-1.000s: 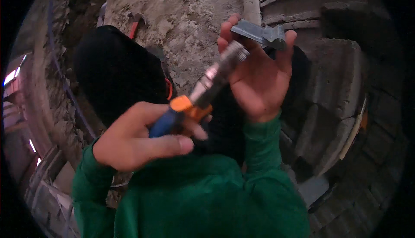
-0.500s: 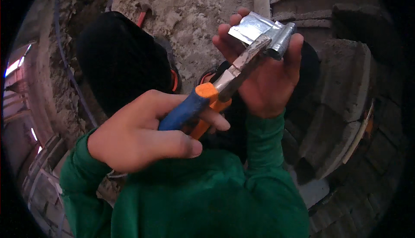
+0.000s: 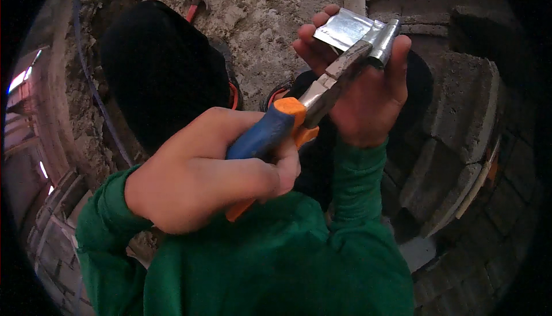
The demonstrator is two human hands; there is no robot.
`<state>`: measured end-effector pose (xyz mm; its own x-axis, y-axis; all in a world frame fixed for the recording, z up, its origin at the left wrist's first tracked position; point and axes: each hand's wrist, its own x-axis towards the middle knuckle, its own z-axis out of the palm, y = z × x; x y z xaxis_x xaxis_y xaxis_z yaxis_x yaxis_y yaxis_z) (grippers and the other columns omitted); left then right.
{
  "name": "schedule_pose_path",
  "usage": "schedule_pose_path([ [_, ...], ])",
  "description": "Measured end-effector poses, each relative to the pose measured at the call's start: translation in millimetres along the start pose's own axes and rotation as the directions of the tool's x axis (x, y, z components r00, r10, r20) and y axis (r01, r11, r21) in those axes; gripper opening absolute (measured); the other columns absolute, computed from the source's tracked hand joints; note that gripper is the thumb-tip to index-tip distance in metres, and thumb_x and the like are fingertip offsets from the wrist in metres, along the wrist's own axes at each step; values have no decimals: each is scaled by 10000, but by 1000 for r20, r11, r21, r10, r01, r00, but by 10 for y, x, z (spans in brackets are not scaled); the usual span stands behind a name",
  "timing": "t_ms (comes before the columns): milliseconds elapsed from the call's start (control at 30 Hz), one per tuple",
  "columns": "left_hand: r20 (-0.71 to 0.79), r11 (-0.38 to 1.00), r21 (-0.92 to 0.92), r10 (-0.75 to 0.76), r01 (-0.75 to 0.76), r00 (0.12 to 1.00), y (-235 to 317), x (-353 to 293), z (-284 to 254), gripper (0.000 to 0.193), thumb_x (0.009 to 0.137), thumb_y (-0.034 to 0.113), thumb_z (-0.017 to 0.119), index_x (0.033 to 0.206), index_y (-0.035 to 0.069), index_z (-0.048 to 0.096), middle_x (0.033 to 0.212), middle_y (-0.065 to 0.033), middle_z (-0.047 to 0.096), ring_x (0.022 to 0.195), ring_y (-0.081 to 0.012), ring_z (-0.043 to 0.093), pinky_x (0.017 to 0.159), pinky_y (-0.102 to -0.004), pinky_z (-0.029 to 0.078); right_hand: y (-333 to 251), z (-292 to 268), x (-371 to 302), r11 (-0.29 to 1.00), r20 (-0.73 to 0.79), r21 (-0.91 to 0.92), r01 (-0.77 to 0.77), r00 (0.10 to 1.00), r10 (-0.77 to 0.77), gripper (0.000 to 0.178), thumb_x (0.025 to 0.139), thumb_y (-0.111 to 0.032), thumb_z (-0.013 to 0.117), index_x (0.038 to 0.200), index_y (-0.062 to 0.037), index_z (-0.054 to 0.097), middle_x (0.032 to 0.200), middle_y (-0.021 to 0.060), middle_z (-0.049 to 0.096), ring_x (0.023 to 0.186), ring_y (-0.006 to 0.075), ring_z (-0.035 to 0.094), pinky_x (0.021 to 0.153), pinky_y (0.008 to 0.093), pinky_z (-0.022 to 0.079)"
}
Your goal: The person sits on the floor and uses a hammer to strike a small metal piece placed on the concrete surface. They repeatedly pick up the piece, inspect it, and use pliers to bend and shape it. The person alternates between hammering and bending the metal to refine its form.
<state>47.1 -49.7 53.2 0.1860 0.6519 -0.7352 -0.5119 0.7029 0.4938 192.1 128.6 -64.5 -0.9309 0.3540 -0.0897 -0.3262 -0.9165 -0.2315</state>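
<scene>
Pliers (image 3: 299, 115), blue and orange handles, squeezed in the left hand (image 3: 201, 172), which is wrapped closed around the grips. Their metal nose reaches up to a small piece of shiny sheet metal (image 3: 351, 29) and appears to bite its edge; the exact contact is partly hidden by a fingertip.

Right hand (image 3: 362, 80) holds the sheet metal upright between thumb and fingertips, palm facing the camera, fingers curled around the piece. It sits at the top of that hand, above and to the right of the plier handles.

State of the work, as judged: one end of the sheet, on the side away from the pliers' handles, already looks rolled or folded into a tight lip; the rest is flat. Bending looks partly done, with the pliers set for a further crimp or fold. Whether the fold is finished cannot be told from here.

Surroundings: green sleeves (image 3: 356, 201) on both arms, rough concrete floor (image 3: 264, 17) beyond the sheet, grey blocks (image 3: 460, 120) stacked right of it, a red-handled tool (image 3: 192, 7) lying far left of it.
</scene>
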Motion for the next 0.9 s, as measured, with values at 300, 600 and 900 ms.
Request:
schedule_pose_path([
  [300,-31,994,102,39,-35,999,-16,92,-1,349,835,314,768,918,-14,682,762,-30,641,638,-89,580,580,-238,431,-28,-113,18,980,142,196,-41,990,13,1037,966,-666,579,1544,124,237,1531,300,420,1441,476,417,1258,606,234],
  [600,-16,976,216,2,2,1000,74,59,-54,313,840,256,774,1002,-5,714,824,-35,677,718,-96,603,661,-254,455,-105,-40,29,997,91,-71,-3,996,10,1082,929,-701,607,1541,121,261,1473,272,495,1376,440,492,1220,586,325],
  [900,73,964,109,236,-243,969,-276,125,-6,265,913,162,735,1105,-8,667,978,-75,697,935,-145,651,849,-317,506,-94,-18,40,998,107,56,32,994,-38,1086,894,-659,692,1543,100,265,1464,257,497,1356,428,515,1193,567,381],
])
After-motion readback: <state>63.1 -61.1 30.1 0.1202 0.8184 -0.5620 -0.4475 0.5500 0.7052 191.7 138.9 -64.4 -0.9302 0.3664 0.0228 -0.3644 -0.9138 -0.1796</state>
